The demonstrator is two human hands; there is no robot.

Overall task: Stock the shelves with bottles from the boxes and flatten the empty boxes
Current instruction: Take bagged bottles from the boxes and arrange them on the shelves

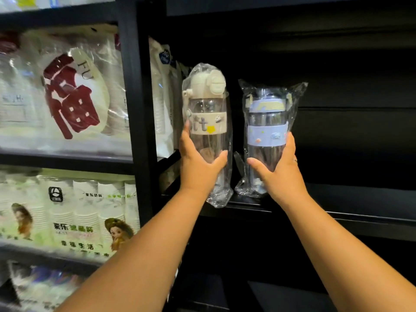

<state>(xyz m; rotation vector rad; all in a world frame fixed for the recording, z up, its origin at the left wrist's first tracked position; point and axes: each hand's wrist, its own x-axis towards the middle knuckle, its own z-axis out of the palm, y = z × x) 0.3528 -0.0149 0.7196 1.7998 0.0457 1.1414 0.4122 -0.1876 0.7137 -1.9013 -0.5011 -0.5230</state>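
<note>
Black shop racking fills my view: cup packs [67,86] in the bay on the left, and a dark shelf [342,199] straight ahead, at about hand height.

Both arms are stretched forward and up, wrists raised, with the forearms converging toward the shelf's left end. My left hand [199,163] is wrapped round the lower half of the cream bottle [206,113], thumb on the near face and fingers behind. My right hand [279,167] grips the blue bottle [266,122] the same way at its lower body. Each bottle is sealed in a loose clear bag.

Both bottles have their long axis upright, caps on top, and they stand side by side with a narrow gap between them. The shelf lies ahead of and just under the hands. The blue bottle looks further in, with its bag bottom over the board and possibly touching it, though I cannot tell for sure. The cream bottle is nearer to me, and its bag tail hangs at the shelf's front lip, so I judge it is not seated yet. White pouches [162,109] stand just behind and to the left of it.

The next move, as I read it, is a short push forward and down, left hand first, keeping both bottles vertical. Slack bag could catch under a base and tip a bottle.
</note>
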